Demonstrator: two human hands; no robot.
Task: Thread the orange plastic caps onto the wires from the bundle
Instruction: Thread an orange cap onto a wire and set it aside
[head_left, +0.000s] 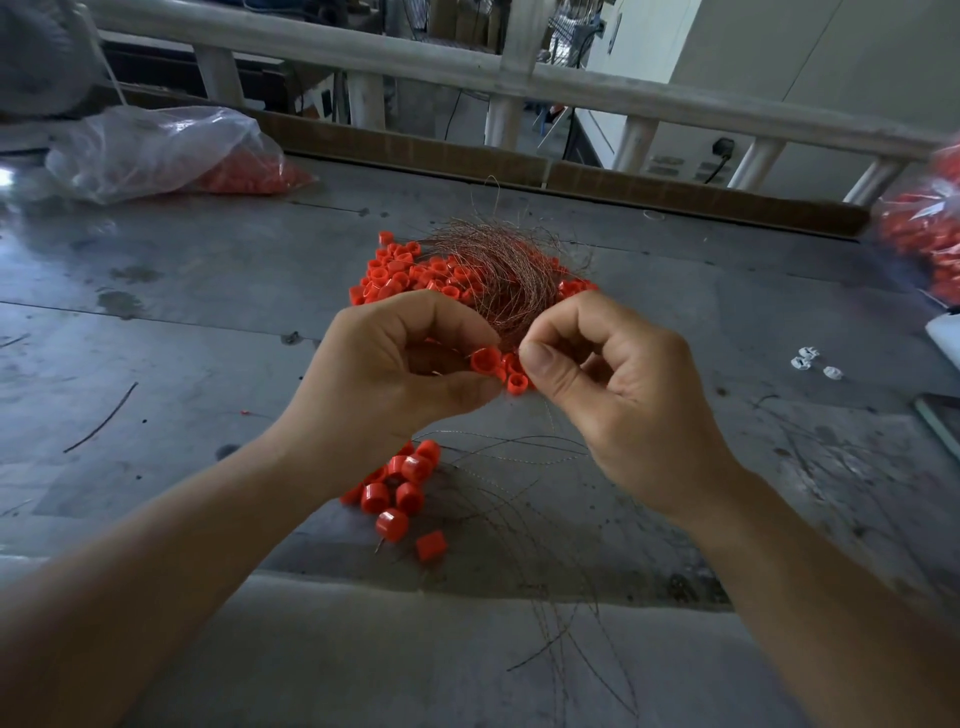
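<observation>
Several orange caps lie nearest you on the counter. Above them your left hand curls its fingers round one cap, and your right hand pinches a thin wire beside it. Beyond sit the cap pile and the wire bundle. Farthest, the left bag and right bag each hold more orange caps.

Your view dim; soft daylight likely from beyond railing. Glare on bag below railing's left end. Railing bows from lens; corners blurred.
</observation>
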